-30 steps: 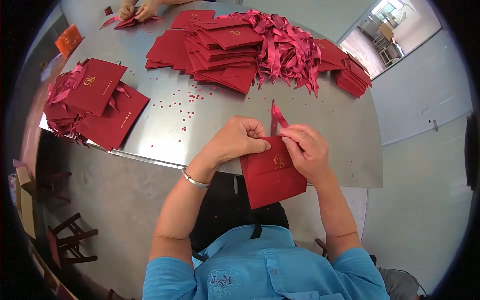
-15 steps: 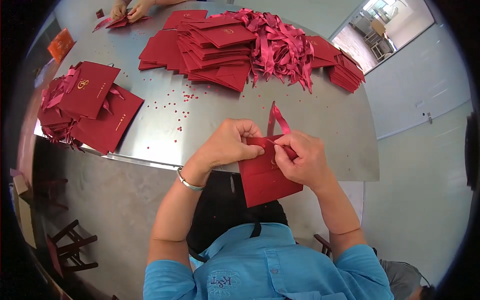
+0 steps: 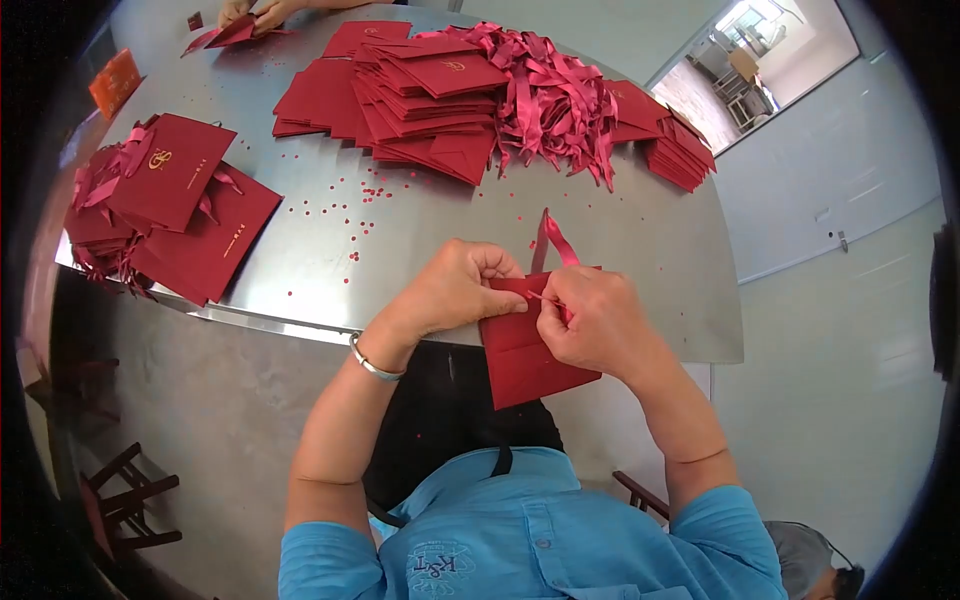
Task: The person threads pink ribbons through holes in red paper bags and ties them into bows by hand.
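A red paper bag (image 3: 525,362) hangs over the table's front edge between my two hands. My left hand (image 3: 462,288) grips its upper left corner, with the thumb on the front face and the fingers behind. My right hand (image 3: 602,318) is closed in a pinch on a pink ribbon (image 3: 562,245), close to my left thumb at the top of the bag. One loop of the ribbon stands up above the bag's top edge. The back of my right hand covers the bag's upper right part.
Stacked red bags (image 3: 430,110) and a heap of pink ribbons (image 3: 555,100) lie at the back of the metal table (image 3: 660,300). Bags with ribbons (image 3: 175,180) are piled at left. Small red paper dots are scattered about. Another person's hands (image 3: 262,15) hold a red piece.
My right hand has moved slightly left along the bag's top, closer to my left thumb, and turned so its back faces up more. My left hand keeps its hold.
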Tool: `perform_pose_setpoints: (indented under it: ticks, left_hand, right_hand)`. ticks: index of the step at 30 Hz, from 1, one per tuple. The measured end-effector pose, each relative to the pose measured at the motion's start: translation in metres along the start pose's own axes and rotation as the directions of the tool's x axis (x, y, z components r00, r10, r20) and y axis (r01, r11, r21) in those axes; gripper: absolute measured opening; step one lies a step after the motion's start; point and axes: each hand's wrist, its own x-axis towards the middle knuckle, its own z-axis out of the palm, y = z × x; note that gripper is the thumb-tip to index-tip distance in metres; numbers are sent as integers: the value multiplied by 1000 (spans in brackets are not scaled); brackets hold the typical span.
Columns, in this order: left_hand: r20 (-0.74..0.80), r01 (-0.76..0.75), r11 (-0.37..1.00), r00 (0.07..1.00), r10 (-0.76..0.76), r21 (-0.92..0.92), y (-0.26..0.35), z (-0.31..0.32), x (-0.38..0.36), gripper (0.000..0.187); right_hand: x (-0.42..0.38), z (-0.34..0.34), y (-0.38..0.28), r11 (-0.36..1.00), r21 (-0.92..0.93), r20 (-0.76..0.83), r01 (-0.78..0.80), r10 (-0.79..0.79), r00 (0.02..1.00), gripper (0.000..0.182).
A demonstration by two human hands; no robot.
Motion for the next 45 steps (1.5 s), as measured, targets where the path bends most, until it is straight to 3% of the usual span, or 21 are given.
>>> perform_pose_setpoints:
  ticks: [9, 12, 17, 22, 25, 28, 29, 35, 39, 41, 42, 44, 45]
  left_hand:
    - [-13, -45, 996, 999, 46, 79, -1, 1, -1, 16]
    - [-6, -42, 993, 999, 43, 110, 2, 0, -2, 11]
    - [-17, -32, 993, 999, 34, 110, 3, -1, -2, 9]
    - [-21, -11, 994, 1000, 13, 110, -6, -2, 2, 8]
    - [-58, -68, 970, 995, 84, 233, -4, -2, 3, 7]
    - [-47, -32, 996, 998, 36, 77, -6, -1, 4, 7]
    - [-50, 41, 991, 998, -35, 128, 2, 0, 2, 7]
    - [-46, 49, 986, 998, -42, 160, -1, -1, 4, 7]
    - [-48, 36, 985, 998, -29, 170, -2, -1, 6, 8]
    - [-86, 54, 965, 996, -33, 257, -1, 0, 7, 9]
    - [-70, 41, 965, 997, -24, 259, 0, 1, 6, 9]
    - [-57, 21, 988, 998, -12, 153, 2, 2, 4, 8]
    - [-56, 14, 994, 998, -8, 110, -3, 1, 6, 8]
  right_hand:
    - [11, -6, -6, 999, -46, 123, 12, -6, 992, 8]
    - [17, -6, -6, 999, -51, 185, -15, 24, 983, 7]
    - [34, -5, -15, 973, -161, 368, -167, 216, 904, 10]
    - [44, -2, -19, 975, -169, 413, -147, 205, 887, 13]
    - [53, 2, -19, 969, -177, 450, -172, 235, 861, 14]
    - [62, -1, -19, 960, -163, 515, -226, 278, 811, 14]
    - [61, -3, -18, 955, -153, 531, -255, 297, 794, 14]
    - [56, 4, -18, 921, -216, 463, -324, 389, 797, 11]
    - [45, 6, -9, 905, -172, 442, -389, 424, 790, 11]
    - [31, 2, 1, 964, -3, 330, -266, 252, 910, 10]
    - [26, -7, 4, 961, -15, 319, -275, 265, 910, 10]
    - [19, -24, 11, 894, 312, 236, -320, 253, 938, 10]
    - [16, -29, 22, 899, 307, 221, -313, 253, 942, 10]
